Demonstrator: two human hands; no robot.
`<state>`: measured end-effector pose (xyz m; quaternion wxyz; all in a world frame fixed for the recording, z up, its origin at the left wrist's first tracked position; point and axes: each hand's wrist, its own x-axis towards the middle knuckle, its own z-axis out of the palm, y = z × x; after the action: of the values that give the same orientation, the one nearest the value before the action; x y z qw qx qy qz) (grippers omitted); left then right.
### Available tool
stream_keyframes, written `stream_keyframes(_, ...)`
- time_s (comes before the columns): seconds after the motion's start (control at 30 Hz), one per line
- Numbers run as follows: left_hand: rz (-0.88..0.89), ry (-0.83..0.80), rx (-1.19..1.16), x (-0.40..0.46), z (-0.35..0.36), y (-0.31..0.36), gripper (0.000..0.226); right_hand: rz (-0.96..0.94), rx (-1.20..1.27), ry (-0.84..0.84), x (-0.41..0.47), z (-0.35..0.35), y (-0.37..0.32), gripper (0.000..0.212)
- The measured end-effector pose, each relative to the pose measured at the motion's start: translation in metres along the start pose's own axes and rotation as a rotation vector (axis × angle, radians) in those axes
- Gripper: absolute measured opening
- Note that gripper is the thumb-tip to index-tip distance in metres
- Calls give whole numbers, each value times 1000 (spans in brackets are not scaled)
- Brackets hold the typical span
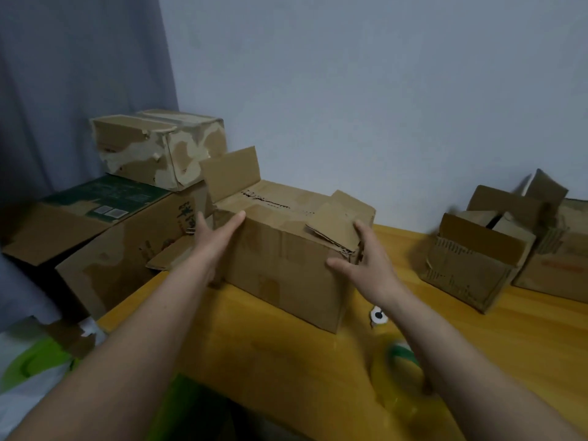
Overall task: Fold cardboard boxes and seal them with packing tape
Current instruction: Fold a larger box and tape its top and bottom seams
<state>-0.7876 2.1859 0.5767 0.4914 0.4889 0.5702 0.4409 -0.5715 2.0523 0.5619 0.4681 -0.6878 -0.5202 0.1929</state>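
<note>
Head view. Nearest the camera, two bare forearms reach forward over the yellow bench (525,338), beneath them a blurred roll of packing tape (402,361), apparently kept within reach for sealing. The left hand (211,232) lies with fingers straight and flat against the left end of the cardboard box (286,265); the right hand (362,259) is spread, thumb toward the front face and fingers at the torn right corner, so the box is bracketed from both ends, probably to steady or turn it. The box stands on the bench near its far left edge; its top is partly closed, one rear flap (230,173) upright and a right flap (337,218) lying loose, not yet taped. Well apart to the right sit open boxes (471,265); stacked boxes (159,148) stand left, beyond the bench.
</note>
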Motion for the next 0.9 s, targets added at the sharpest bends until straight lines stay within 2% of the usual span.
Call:
stream_keyframes(0.13, 5, 8, -126, 27, 9, 13, 100, -37, -85, -63, 36, -24, 11, 62)
stream_keyframes(0.23, 6, -166, -145, 33, 33, 16, 74, -31, -96, -18, 58, -40, 22, 52)
stream_keyframes(0.3, 8, -255, -154, 31, 59, 16, 63, -8, -102, 94, 70, -49, 31, 50)
stream_keyframes(0.4, 66, -355, -155, 35, 97, 10, 76, 110, -187, 212, 82, -63, 45, 61)
stream_keyframes(0.43, 119, -325, -71, 35, 108, 9, 80, 148, -233, 228, 83, -66, 48, 65)
stream_keyframes(0.5, 251, -106, 226, 33, 130, 6, 83, 140, -385, 249, 80, -69, 51, 71)
stream_keyframes(0.57, 428, 117, 419, 20, 148, 5, 75, 19, -645, 259, 76, -71, 62, 83)
stream_keyframes(0.6, 535, 148, 491, 16, 156, 2, 70, -100, -795, 270, 75, -71, 69, 89)
stream_keyframes(0.67, 673, 77, 651, 14, 167, -7, 68, -381, -1002, 257, 76, -71, 86, 90)
stream_keyframes(0.73, 690, -28, 757, 19, 174, -14, 79, -507, -1131, 234, 82, -73, 97, 89)
stream_keyframes(0.83, 668, -221, 814, 33, 180, -13, 95, -363, -1287, 98, 95, -77, 99, 92)
stream_keyframes(0.9, 667, -353, 816, 42, 181, -6, 91, -245, -1323, 49, 105, -82, 96, 89)
